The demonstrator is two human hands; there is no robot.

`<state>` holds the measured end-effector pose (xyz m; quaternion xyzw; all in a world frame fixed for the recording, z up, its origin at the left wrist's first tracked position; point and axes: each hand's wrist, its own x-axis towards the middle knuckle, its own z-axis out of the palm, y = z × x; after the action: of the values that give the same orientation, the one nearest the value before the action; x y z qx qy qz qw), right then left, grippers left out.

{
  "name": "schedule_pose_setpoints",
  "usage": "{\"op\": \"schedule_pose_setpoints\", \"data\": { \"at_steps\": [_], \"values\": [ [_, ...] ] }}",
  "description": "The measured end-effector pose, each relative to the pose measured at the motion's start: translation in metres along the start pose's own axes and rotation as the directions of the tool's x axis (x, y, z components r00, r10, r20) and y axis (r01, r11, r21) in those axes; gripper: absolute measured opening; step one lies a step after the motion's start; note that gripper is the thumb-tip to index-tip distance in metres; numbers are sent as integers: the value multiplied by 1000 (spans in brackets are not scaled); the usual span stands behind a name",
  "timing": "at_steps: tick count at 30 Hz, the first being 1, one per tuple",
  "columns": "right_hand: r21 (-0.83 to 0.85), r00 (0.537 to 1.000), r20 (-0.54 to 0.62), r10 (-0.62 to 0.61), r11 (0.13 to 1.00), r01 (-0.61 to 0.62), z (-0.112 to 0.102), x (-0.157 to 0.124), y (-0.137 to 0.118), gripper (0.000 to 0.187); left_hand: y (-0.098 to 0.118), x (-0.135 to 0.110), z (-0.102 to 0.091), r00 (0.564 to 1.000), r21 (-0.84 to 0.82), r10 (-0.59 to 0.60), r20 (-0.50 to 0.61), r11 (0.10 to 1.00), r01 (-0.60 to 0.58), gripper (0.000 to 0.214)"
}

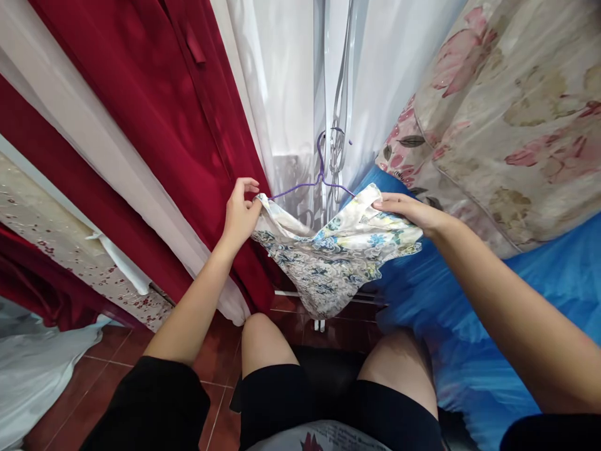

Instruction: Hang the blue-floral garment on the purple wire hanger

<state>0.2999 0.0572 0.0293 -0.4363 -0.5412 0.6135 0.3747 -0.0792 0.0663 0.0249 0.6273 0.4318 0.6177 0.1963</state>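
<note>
A floral-patterned garment in cream, blue and yellow hangs spread between my two hands. My left hand pinches its left top corner, fingers closed on the cloth. My right hand grips the right top corner, fingers laid over the fabric. A thin purple wire hanger sits just above the garment's top edge, its hook up near a white metal rack; its arms seem to run into the garment's shoulders.
Dark red curtains and white sheer curtains hang ahead. A bed with a blue sheet and a floral quilt is at the right. My knees rest above a black stool on a red tiled floor.
</note>
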Motion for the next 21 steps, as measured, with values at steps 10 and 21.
{"op": "schedule_pose_setpoints", "data": {
  "at_steps": [10,21],
  "values": [
    [44,873,-381,-304,937,346,-17,-43,34,24,6,-2,7,997,-9,-73,22,997,73,25],
    [-178,856,283,-433,853,490,94,-85,-33,46,14,-24,14,979,-8,-25,-203,1000,24,55]
  ]
}}
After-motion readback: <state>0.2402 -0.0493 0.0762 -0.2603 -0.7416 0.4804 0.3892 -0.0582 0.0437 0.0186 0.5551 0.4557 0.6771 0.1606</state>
